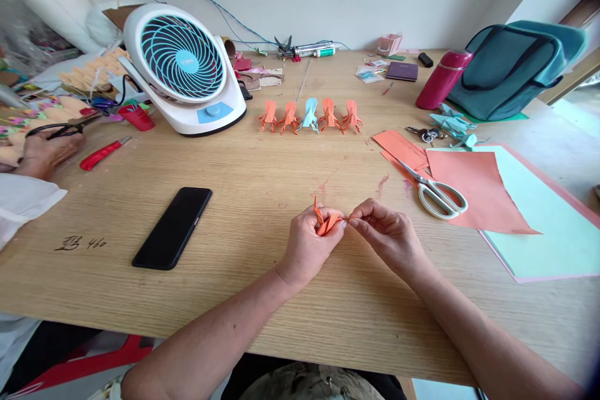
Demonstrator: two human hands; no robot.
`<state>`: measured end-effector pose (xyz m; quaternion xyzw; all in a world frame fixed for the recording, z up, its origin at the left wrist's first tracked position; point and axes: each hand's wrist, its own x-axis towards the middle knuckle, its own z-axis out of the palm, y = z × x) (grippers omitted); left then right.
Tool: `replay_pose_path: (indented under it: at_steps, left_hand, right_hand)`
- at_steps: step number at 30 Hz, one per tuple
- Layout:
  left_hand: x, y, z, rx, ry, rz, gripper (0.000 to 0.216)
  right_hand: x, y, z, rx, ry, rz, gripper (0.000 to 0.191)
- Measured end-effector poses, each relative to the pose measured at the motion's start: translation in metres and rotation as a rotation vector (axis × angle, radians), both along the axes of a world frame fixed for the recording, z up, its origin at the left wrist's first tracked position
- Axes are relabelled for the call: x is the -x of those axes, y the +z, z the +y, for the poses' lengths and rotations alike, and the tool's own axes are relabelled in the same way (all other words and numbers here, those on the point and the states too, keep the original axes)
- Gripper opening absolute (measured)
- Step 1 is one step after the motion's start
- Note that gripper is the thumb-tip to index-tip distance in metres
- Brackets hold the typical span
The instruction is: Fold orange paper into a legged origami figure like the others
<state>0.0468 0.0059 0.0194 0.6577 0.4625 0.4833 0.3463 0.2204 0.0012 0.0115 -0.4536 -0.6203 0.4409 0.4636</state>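
Note:
Closed around a folded orange paper figure (329, 223) is my left hand (307, 247), with one pointed orange end sticking up past the fingers. My right hand (389, 234) pinches a thin tip of the same figure, fingertips almost touching the left ones. Part of the figure is hidden inside the left hand. Farther back, a row of several folded paper insects stands on the table, orange ones (329, 114) on either side of a light blue one (310, 115). White-handled scissors (438, 194) lie to the right, across orange paper sheets (480, 190).
A black phone (172, 228) lies at left, with a white fan (185, 69) behind it. Another person's hand (51, 149) holds black scissors (63, 128) near a red knife (104, 154). A pink bottle (443, 80), teal bag (509, 72) and keys (425, 134) are at right.

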Motion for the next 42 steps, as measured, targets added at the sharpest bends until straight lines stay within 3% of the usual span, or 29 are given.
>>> replay_pose_path:
  at_steps: [10,27,36,42]
  left_hand:
    - [-0.0008,-0.0009,-0.0003,0.045,0.02,-0.008,0.008]
    - [0.0014,0.0023,-0.0024,-0.003,-0.031,-0.033,0.01]
    - [0.0032,0.002,-0.0028,-0.065,-0.058,-0.026,0.008]
    - [0.0023,0.002,-0.0021,-0.003,-0.033,-0.089,0.008]
  right_hand:
    - [0.003,0.0038,-0.0004,0.138,-0.018,0.083,0.021]
    - [0.0026,0.0007,-0.0015,0.052,-0.075,0.026,0.02]
    - [0.0004,0.0066,-0.0025,-0.096,-0.091,-0.102,0.014]
    - [0.0008,0.0044,-0.0018,-0.047,-0.087,-0.006,0.014]
